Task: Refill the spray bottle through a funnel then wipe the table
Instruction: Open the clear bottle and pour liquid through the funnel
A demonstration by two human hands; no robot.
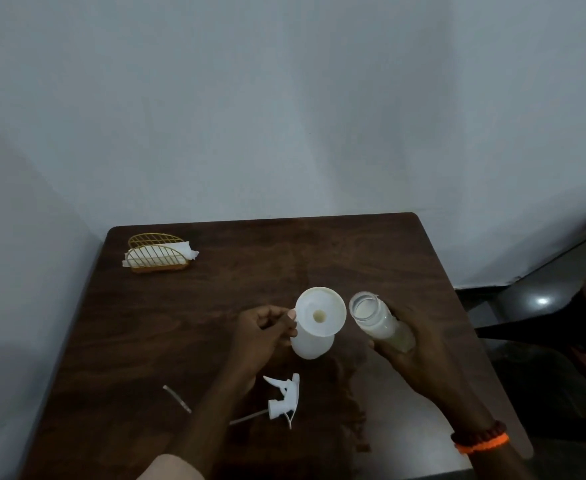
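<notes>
Funnel on bottle, jar held ready

Head view: left hand [262, 329] pinches the tab of a white plastic funnel [321, 311] seated in the neck of a white spray bottle [310, 344] standing mid-desk. Right hand [414, 344], grip wrapped around a clear glass jar of milky liquid [381, 322], holds it tilted just beside the funnel. White trigger sprayer head [284, 398] lies on the dark wooden desk [180, 323]; a gold wire napkin holder [158, 252] sits at the far left corner.

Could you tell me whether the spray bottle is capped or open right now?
Open: a funnel sits in the spray bottle, and the trigger head lies apart on the table.
</notes>
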